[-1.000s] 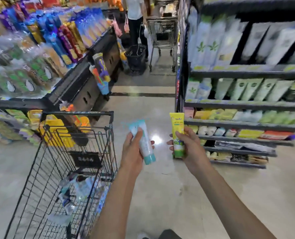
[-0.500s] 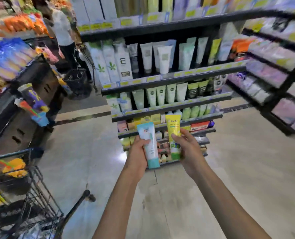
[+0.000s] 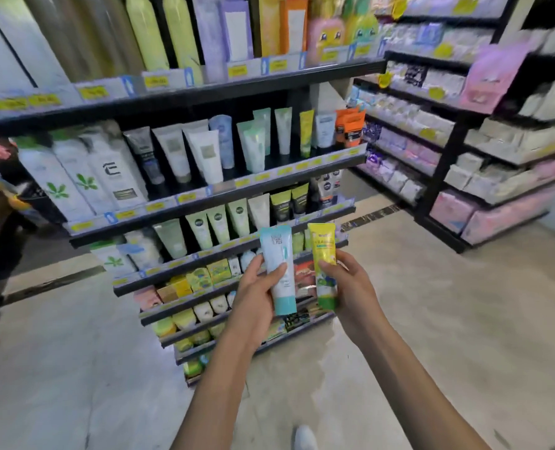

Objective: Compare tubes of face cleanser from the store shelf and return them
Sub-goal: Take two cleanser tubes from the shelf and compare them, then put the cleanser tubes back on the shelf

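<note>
Biggest change: the view had swung round from the aisle w/ the wire cart to face the shelf unit [image 3: 204, 92] head-on, so the cart was out of frame and the racks of cleanser tubes filled the upper half, much closer than half a sec before. A second black rack [image 3: 448, 131] w/ pale and pink packs stood to the right, tiled floor [image 3: 75, 368] between them and the person. Both arms reached fwd at about the same spacing as earlier, tubes side by side in front of the lower tiers. Left hand [image 3: 253, 303] was clamped on the white-and-teal tube [image 3: 279, 271], thumb across its front, fingers wrapped behind, teal cap pointing down, crimped end up. Right hand [image 3: 350, 287] was clamped on the yellow tube [image 3: 323, 254], thumb on its face, green cap down; that grip looked the same as before. The two tubes were near each other, not touching, both roughly upright w/ labels toward the camera. My read: comparing was about done or in its last look, and turning to the shelf set up the return step; neither tube was back on a tier yet. Which slot each came from I couldn't tell, though a yellow tube [image 3: 306, 131] on the upper-mid tier looked similar.
</note>
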Demonstrator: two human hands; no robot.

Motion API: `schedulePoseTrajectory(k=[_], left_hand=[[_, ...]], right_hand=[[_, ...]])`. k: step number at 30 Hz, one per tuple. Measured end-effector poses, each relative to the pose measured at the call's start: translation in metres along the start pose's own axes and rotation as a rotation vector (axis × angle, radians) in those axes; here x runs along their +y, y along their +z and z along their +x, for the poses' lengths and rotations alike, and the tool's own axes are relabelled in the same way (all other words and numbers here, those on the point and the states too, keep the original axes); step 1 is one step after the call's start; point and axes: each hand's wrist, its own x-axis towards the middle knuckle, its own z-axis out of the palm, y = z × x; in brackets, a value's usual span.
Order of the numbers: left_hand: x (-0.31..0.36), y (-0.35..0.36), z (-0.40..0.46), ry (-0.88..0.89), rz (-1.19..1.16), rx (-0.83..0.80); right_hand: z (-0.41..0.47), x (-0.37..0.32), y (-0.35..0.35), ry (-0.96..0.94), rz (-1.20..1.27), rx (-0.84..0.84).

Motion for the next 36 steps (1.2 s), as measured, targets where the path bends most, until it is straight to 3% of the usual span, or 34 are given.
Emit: schedulePoseTrajectory(k=[14, 25, 36], left_hand=[[0.013, 0.082, 0.158, 0.027, -0.031, -0.022], [0.012, 0.12, 0.241, 0.076, 0.006, 0.14], [0.0, 0.158, 0.287, 0.17, -0.079, 0.32]], right_hand=[[0.17, -0.072, -0.041, -0.029, -0.076, -0.03], [0.3, -0.112, -0.059, -0.052, -0.215, -0.181], [0.417, -0.161, -0.044, -0.198, -0.494, -0.318]])
